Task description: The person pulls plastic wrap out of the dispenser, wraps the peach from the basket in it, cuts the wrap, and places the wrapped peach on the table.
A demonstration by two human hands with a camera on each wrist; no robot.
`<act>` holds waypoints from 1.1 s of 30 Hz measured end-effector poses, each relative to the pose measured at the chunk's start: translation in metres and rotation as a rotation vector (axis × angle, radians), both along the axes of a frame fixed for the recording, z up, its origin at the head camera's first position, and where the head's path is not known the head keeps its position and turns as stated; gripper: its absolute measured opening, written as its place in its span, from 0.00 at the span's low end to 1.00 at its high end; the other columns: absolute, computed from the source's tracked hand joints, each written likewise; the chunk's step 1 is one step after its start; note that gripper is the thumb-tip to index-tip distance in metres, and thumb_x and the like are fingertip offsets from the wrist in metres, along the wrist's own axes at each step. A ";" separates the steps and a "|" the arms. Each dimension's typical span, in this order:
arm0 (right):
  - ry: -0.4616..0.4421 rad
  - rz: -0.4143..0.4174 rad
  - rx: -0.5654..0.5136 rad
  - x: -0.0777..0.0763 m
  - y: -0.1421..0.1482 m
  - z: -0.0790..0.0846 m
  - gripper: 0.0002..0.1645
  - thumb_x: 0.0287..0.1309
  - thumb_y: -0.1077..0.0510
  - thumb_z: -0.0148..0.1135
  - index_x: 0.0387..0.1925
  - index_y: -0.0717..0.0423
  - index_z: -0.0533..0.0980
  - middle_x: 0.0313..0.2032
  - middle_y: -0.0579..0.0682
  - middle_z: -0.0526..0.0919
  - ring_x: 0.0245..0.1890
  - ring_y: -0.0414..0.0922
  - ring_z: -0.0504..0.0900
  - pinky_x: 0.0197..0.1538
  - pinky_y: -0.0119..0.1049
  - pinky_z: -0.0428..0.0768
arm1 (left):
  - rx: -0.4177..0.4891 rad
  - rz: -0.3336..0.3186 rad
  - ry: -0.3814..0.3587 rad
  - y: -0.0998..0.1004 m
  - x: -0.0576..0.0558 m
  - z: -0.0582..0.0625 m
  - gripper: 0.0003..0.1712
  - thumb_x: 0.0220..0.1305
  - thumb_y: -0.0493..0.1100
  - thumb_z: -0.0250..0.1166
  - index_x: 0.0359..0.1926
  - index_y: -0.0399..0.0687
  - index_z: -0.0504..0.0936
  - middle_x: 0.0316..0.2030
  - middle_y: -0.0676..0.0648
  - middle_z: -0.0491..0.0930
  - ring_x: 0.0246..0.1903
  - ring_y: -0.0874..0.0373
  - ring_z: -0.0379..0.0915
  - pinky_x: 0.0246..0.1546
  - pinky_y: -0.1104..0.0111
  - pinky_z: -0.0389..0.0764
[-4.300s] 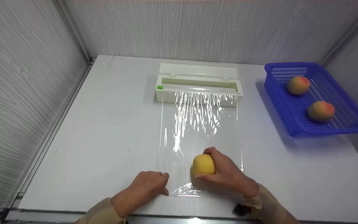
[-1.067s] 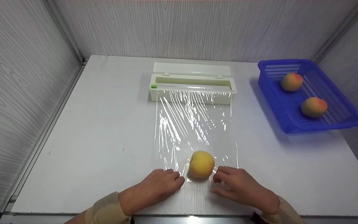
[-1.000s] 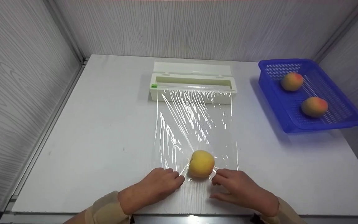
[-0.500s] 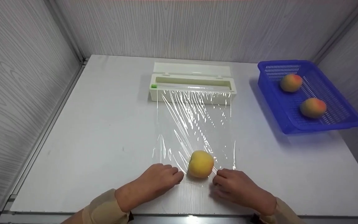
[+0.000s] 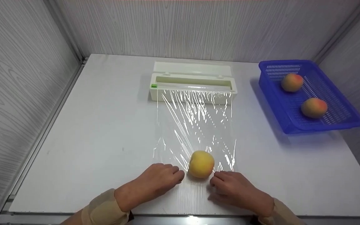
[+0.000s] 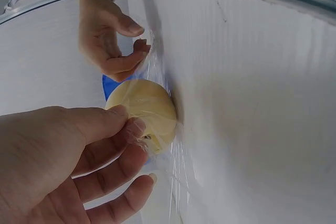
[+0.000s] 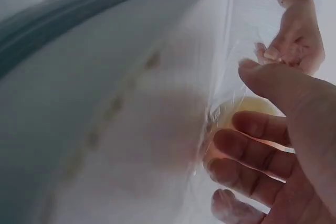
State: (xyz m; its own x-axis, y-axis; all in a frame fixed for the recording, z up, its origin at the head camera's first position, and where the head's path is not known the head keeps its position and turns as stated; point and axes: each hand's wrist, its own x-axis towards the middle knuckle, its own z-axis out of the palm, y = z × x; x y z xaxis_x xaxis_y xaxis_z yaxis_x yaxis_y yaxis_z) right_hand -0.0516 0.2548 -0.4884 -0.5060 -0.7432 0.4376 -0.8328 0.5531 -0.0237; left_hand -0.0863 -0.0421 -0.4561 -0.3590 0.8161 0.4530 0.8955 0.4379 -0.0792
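Observation:
A yellow peach (image 5: 201, 164) sits on clear cling film (image 5: 195, 125) drawn from a white dispenser box (image 5: 194, 98). At the peach's left, my left hand (image 5: 161, 179) pinches the film's near end between thumb and forefinger, as the left wrist view shows; film lies over part of the peach (image 6: 147, 106) there. On the other side is my right hand (image 5: 237, 190), its fingers loosely bent near the peach. In the right wrist view the thumb (image 7: 262, 80) stands apart from the fingers, and film runs by the fingertips. The film's near edge is partly hidden.
A blue perforated basket (image 5: 280, 109) with two more peaches (image 5: 314, 107) stands on the white table (image 5: 105, 125) at the right. The box lid (image 5: 192, 68) lies back, raised, and a green slider (image 5: 154, 85) sits at the box's left end. Grained panels wall the back and sides.
The right hand let go of the peach, which now rests between both hands. The left hand moved right and up with the film edge, shifting its creases. Lately the right thumb drew in towards the fingers.

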 end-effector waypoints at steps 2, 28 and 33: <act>0.018 0.015 0.009 -0.002 -0.002 -0.001 0.16 0.47 0.52 0.76 0.32 0.50 0.76 0.27 0.40 0.73 0.22 0.35 0.69 0.24 0.25 0.70 | -0.002 0.000 0.014 0.001 -0.001 0.001 0.12 0.58 0.39 0.69 0.26 0.51 0.72 0.16 0.55 0.68 0.15 0.64 0.63 0.15 0.77 0.51; -0.123 -0.021 0.051 -0.003 0.013 0.000 0.15 0.47 0.60 0.75 0.32 0.51 0.74 0.29 0.42 0.70 0.24 0.34 0.66 0.24 0.22 0.68 | -0.013 0.008 0.006 -0.003 -0.003 0.007 0.12 0.57 0.39 0.71 0.27 0.52 0.74 0.17 0.56 0.69 0.15 0.64 0.62 0.16 0.78 0.49; -0.089 -0.040 0.112 0.001 0.017 0.003 0.12 0.50 0.66 0.70 0.31 0.54 0.73 0.28 0.44 0.68 0.24 0.35 0.63 0.24 0.24 0.67 | 0.001 -0.003 0.022 -0.004 -0.004 0.006 0.12 0.56 0.40 0.72 0.27 0.52 0.74 0.17 0.56 0.70 0.15 0.64 0.64 0.15 0.78 0.52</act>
State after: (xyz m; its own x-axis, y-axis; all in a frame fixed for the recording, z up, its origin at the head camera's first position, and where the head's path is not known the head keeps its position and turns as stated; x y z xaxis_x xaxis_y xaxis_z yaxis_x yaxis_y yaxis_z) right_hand -0.0510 0.2718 -0.4856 -0.5697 -0.7632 0.3049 -0.8072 0.5893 -0.0330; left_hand -0.0903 -0.0463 -0.4505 -0.3468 0.8168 0.4611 0.8948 0.4355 -0.0984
